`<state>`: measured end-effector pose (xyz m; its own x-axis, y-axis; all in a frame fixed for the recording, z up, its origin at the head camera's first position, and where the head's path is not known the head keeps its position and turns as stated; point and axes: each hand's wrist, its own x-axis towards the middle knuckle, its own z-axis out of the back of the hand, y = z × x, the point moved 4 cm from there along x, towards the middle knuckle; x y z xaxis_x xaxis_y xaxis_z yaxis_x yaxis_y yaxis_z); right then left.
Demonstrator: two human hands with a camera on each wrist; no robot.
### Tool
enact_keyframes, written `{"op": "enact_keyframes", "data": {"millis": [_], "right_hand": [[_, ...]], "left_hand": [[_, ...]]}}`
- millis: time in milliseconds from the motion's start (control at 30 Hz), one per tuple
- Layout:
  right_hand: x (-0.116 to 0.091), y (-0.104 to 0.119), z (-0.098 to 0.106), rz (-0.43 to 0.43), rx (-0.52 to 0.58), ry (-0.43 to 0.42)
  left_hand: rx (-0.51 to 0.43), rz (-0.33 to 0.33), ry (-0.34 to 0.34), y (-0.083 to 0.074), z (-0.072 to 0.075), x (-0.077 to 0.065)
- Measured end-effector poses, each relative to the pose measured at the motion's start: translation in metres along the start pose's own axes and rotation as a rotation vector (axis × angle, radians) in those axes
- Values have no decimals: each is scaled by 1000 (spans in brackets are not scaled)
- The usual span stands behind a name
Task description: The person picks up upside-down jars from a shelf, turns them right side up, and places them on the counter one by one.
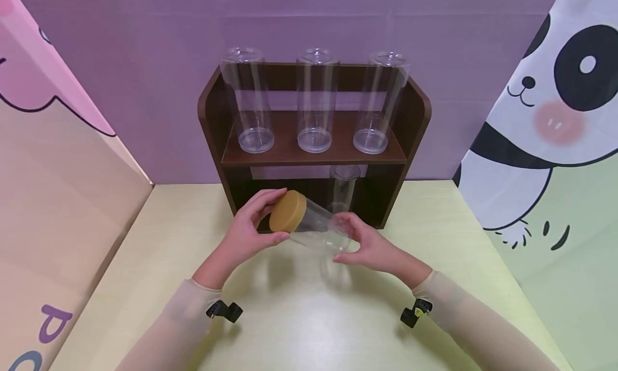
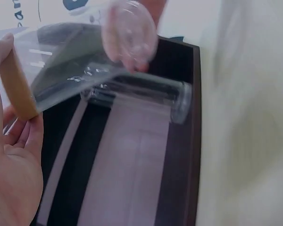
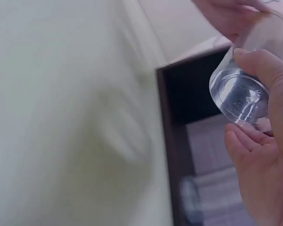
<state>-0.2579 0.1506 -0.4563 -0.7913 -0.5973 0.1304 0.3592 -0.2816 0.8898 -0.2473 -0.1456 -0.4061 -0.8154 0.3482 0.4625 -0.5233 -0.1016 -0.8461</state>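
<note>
A clear plastic jar [image 1: 316, 229] with a yellow-brown lid [image 1: 288, 211] is held tilted above the table, its lid end up and to the left. My left hand [image 1: 253, 223] grips the lid, thumb below and fingers over the top. Around the jar's bottom end curls my right hand [image 1: 369, 245], thumb underneath. In the left wrist view the lid [image 2: 19, 84] sits in the left palm. The right wrist view shows the jar's round clear base [image 3: 240, 96] between the right thumb and fingers.
Behind the hands stands a dark brown two-tier shelf [image 1: 417, 124]. Three clear jars stand on its upper tier, the middle jar [image 1: 316, 103] among them. Another clear jar [image 1: 344, 188] is on the lower tier at right. The pale table [image 1: 299, 328] meets printed panels on both sides.
</note>
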Motion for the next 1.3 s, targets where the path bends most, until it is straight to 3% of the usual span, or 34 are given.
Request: {"op": "enact_keyframes", "data": {"millis": [133, 267, 400, 1133, 1300], "right_hand": [[4, -6, -21, -51, 30, 65], [11, -8, -40, -18, 76, 132], [15, -8, -49, 10, 64, 135], [19, -10, -43, -20, -18, 68], [16, -8, -30, 27, -94, 30]], "left_hand": [[-6, -30, 56, -9, -12, 14], [-4, -62, 131, -17, -28, 24], [-2, -75, 160, -18, -35, 27], [10, -42, 123, -9, -32, 23], [23, -24, 105, -9, -28, 21]]}}
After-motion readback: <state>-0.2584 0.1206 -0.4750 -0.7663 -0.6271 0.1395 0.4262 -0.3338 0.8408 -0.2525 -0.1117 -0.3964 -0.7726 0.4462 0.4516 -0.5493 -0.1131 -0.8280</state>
